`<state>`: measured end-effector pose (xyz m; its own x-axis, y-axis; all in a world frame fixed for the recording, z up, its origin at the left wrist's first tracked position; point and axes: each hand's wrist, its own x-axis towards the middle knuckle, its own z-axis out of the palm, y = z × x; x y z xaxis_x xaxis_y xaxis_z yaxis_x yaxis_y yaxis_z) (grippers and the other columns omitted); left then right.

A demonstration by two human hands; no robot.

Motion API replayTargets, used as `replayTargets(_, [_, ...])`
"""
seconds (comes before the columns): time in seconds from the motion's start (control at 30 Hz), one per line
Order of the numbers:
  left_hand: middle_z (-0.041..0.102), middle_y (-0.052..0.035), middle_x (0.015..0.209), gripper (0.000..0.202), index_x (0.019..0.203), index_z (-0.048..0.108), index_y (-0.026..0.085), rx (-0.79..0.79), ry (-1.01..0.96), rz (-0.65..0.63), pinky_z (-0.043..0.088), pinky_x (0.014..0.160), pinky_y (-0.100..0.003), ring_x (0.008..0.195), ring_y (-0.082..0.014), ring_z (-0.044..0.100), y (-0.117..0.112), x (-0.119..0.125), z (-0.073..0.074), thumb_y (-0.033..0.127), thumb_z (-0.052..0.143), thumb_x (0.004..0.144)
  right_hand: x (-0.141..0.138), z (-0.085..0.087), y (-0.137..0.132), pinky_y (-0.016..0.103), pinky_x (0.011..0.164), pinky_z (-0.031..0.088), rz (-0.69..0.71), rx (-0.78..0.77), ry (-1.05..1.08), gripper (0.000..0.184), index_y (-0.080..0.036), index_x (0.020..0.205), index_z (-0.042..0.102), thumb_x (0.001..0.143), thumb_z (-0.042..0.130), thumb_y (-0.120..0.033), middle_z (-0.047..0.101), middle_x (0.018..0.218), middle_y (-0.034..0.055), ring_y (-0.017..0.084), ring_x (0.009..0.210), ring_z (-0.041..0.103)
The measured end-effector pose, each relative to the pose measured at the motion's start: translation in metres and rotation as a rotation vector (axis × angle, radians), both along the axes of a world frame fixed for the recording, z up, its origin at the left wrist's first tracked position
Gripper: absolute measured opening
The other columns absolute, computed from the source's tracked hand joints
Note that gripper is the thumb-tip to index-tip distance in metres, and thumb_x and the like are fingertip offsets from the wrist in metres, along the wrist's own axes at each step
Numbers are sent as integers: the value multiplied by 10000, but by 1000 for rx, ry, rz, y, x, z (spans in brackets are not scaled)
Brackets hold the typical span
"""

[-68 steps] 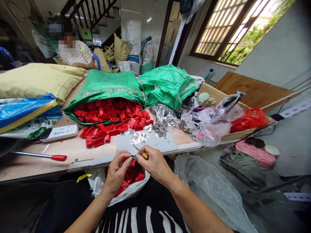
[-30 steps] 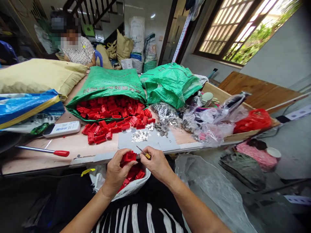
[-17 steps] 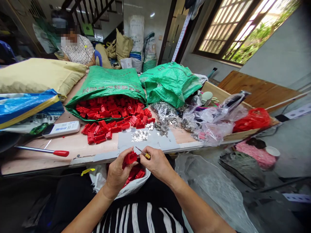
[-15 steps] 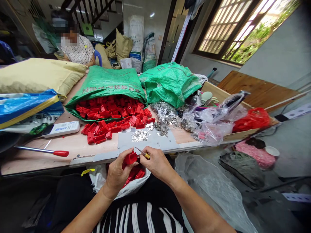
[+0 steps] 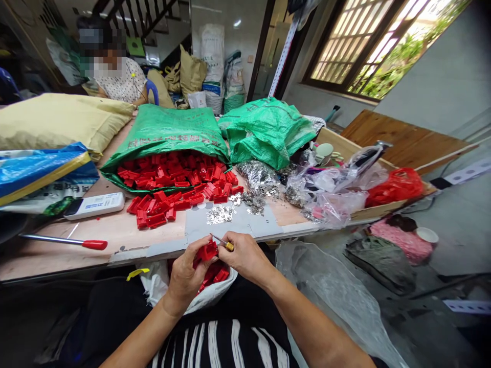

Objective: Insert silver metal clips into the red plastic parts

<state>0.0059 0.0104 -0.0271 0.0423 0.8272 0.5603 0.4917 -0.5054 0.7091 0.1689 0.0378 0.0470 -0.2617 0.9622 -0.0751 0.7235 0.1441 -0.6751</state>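
My left hand (image 5: 186,271) is closed around a red plastic part (image 5: 207,251), pinched between thumb and fingers. My right hand (image 5: 243,255) grips a thin metal tool with a yellow handle (image 5: 229,246), which looks like a small screwdriver. Its shaft points up and left, past the top of the red part. The right fingertips meet the part's right side, and what they pinch there is hidden. Below both hands, a white sack (image 5: 215,299) on my lap holds more red parts (image 5: 220,275). Small shiny metal pieces (image 5: 220,215) lie on the table just beyond my hands.
A green sack (image 5: 172,125) spills a heap of red parts (image 5: 155,220) onto the table. To its right are another green sack (image 5: 268,128), bagged metal pieces (image 5: 259,176) and plastic bags (image 5: 337,199). A red-handled rod (image 5: 94,245) lies left. A person (image 5: 123,79) sits across the table.
The view has shifted slightly. Both hands stay together at the red part, and the tool's shaft has tilted a little flatter.
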Motion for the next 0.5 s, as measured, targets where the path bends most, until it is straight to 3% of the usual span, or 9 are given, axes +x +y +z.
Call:
replayTargets(0.33, [700, -49, 1123, 322, 1161, 565, 236, -81, -80, -2, 564, 872, -304, 999, -184, 686, -2, 3, -4, 241, 622, 844, -5, 3, 0, 214, 544, 296, -8, 16, -44, 101, -180, 694, 622, 768, 575, -229, 614, 611, -1, 116, 575, 502])
replayTargets(0.5, [691, -53, 1147, 331, 1143, 557, 233, -184, -235, -5, 551, 912, -342, 1028, -194, 674, -2, 4, -9, 255, 649, 825, -2, 1, 0, 212, 571, 317, 24, 15, -22, 115, -185, 719, 611, 805, 551, -230, 635, 664, -1, 118, 611, 525])
